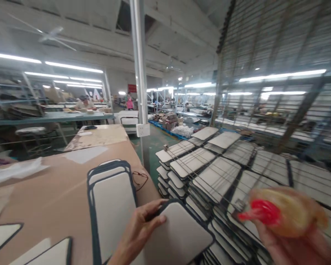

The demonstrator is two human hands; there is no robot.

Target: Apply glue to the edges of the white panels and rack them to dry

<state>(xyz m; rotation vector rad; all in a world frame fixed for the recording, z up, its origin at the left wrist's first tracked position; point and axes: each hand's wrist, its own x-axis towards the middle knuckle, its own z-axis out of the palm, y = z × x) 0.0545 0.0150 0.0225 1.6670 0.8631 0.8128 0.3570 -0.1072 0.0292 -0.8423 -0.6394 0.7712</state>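
Note:
My left hand (139, 230) pinches the edge of a pale panel with a dark border (182, 232), thumb on top, fingers partly hidden beneath. This panel is tilted over the table's right edge. Beside it, a stack of similar dark-edged panels (114, 206) lies on the brown table. My right hand (298, 243), blurred, is wrapped round a yellowish squeeze bottle (289, 211) with a red nozzle cap. The bottle lies sideways in the hand, nozzle toward the left, above the wire racks.
Wire drying racks (193, 162) loaded with several tiers of panels stand on the right, with a raised mesh rack (264, 55) above. A metal post (139, 73) with a socket box rises by the table (57, 198). Glasses (140, 180) lie near its edge. A person (85, 103) sits far back.

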